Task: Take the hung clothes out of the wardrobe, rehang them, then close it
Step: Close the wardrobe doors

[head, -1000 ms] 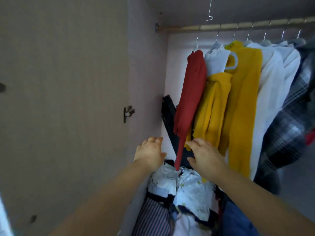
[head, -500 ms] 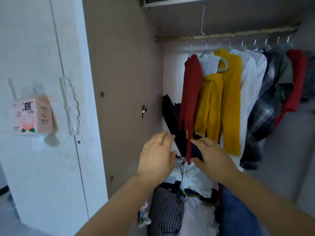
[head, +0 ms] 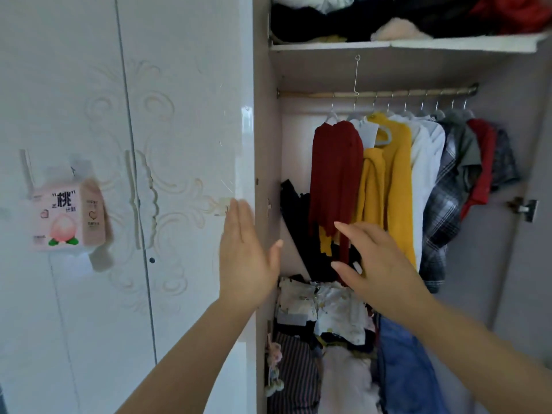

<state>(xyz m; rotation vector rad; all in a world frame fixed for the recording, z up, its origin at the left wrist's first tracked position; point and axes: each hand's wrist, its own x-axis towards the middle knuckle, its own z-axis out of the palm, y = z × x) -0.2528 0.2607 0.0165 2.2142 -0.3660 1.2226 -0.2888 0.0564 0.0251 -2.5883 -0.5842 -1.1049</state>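
The wardrobe stands open, with a metal rail [head: 379,93] carrying several hung clothes. A dark red garment [head: 334,174] hangs at the rail's left end, then a mustard yellow one [head: 388,186], white shirts [head: 427,162], a plaid shirt [head: 445,204] and a red top [head: 481,162]. My left hand [head: 245,258] is raised flat with straight fingers in front of the white door edge [head: 246,162], holding nothing. My right hand [head: 376,264] reaches with spread fingers in front of the lower ends of the red and yellow garments, gripping nothing.
A pile of folded and loose clothes [head: 328,324] fills the wardrobe floor. The upper shelf [head: 403,46] holds dark and red bundles. A pink tissue pack [head: 67,216] hangs on the closed white doors at left. A hinge [head: 524,207] sits on the right wall.
The view has pulled back and up, so the shelf and white doors show. Both hands have come up from the pile; the left one has swung left to the door edge.
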